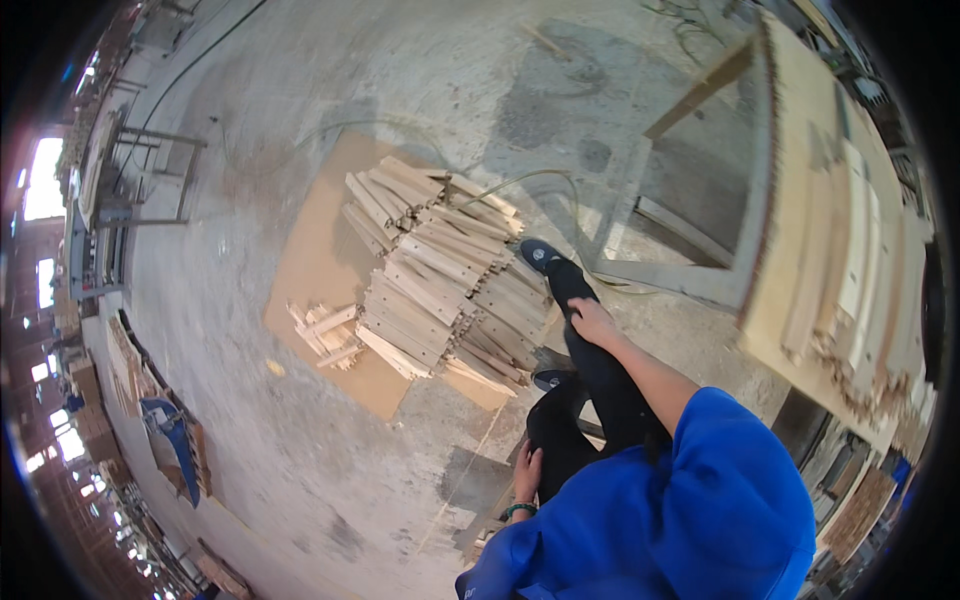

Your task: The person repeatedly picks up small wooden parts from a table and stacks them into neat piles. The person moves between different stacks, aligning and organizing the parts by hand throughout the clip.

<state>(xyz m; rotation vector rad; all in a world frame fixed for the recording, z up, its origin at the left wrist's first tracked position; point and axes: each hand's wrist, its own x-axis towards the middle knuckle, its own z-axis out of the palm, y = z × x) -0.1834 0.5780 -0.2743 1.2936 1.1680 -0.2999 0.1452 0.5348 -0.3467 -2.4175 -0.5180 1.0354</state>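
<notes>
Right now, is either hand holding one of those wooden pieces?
No, the right hand rests on one black trouser leg and the left hand lies against the other.

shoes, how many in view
2: one shoe is beyond the right hand, beside the wooden slats; the other, partly hidden, is just past the left knee.

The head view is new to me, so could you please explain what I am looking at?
There is no robot here: a person wears a camera on the head, looking down, and its fisheye lens bends straight edges near the rim. The bare left hand and right hand rest on the legs; neither appears to hold anything. On the floor ahead, wooden slats lie piled on a brown sheet, with smaller sticks beside them. More slats lie on the table at right.
</notes>
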